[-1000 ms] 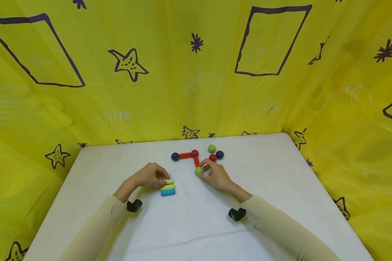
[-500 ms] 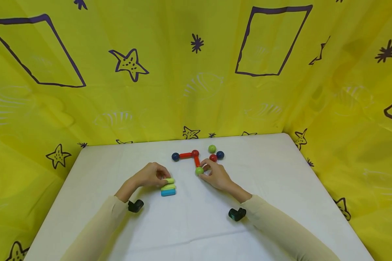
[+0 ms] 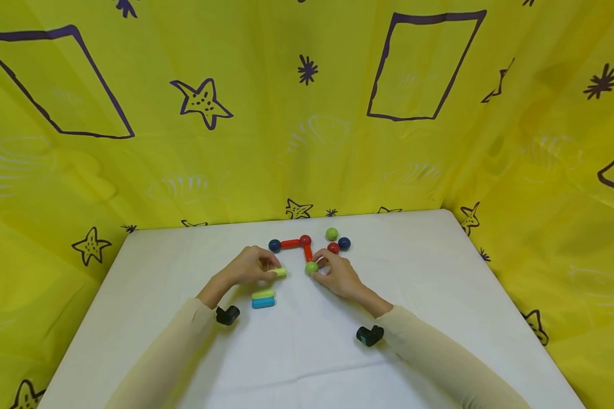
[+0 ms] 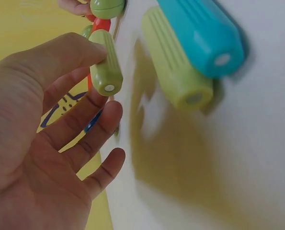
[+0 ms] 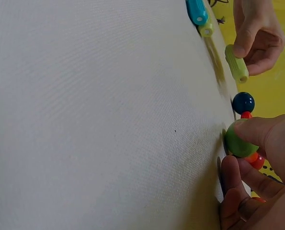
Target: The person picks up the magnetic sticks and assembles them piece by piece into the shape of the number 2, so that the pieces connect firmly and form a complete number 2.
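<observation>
My left hand (image 3: 251,265) pinches a light green magnetic rod (image 4: 107,67) between thumb and fingers, lifted off the table; a pale metal dot shows on its end. With thumb and fingers, my right hand (image 3: 339,275) holds a green ball (image 5: 240,139) on the table. That ball ends a bent chain: a red rod (image 3: 308,253) runs from it to a red ball (image 3: 305,240), and a second red rod (image 3: 290,243) leads on to a dark blue ball (image 3: 274,245). The held green rod is left of the green ball, apart from it.
Another light green rod (image 3: 262,295) and a blue rod (image 3: 263,303) lie side by side on the white table (image 3: 307,352), nearer me. Behind my right hand sit a loose green ball (image 3: 331,233), a red ball (image 3: 334,247) and a dark blue ball (image 3: 344,243). A yellow curtain (image 3: 266,142) stands behind.
My left hand has lifted the light green rod from beside the other two and moved it right and away, toward the green ball. The right hand has stayed in place on the green ball.
</observation>
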A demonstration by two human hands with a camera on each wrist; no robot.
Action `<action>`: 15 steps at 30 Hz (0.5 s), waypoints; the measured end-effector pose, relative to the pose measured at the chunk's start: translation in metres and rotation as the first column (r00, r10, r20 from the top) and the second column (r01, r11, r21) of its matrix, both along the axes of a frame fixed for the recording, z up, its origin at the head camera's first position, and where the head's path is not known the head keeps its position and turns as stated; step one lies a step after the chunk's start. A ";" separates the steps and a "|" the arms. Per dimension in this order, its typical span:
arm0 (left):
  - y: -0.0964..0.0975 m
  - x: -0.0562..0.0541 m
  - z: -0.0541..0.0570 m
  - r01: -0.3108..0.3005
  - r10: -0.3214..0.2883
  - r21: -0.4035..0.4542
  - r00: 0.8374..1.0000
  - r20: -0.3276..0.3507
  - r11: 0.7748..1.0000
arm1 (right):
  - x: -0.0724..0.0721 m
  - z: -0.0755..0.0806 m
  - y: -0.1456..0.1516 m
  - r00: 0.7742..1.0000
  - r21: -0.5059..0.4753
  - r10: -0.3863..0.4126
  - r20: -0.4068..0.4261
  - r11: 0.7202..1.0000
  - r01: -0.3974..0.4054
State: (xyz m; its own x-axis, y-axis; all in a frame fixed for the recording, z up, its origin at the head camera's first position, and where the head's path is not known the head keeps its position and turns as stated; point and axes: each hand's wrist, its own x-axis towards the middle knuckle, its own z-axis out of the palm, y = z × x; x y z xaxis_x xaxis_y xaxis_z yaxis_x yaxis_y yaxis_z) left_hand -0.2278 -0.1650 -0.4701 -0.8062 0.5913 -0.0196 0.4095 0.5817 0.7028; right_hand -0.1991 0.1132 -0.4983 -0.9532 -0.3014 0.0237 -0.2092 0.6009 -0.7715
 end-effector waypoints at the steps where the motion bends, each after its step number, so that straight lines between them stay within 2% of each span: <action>1: 0.002 -0.001 0.000 0.000 0.000 0.003 1.000 -0.005 1.000 | 0.000 0.000 0.000 1.000 0.001 0.000 -0.002 1.000 0.000; 7: 0.015 -0.006 -0.003 -0.009 0.009 0.001 1.000 0.000 1.000 | -0.001 0.000 -0.001 1.000 -0.005 0.001 -0.013 1.000 -0.001; 15: 0.028 -0.013 -0.006 0.015 -0.015 -0.011 0.999 -0.029 1.000 | -0.001 -0.002 0.000 1.000 0.000 -0.006 -0.022 1.000 0.006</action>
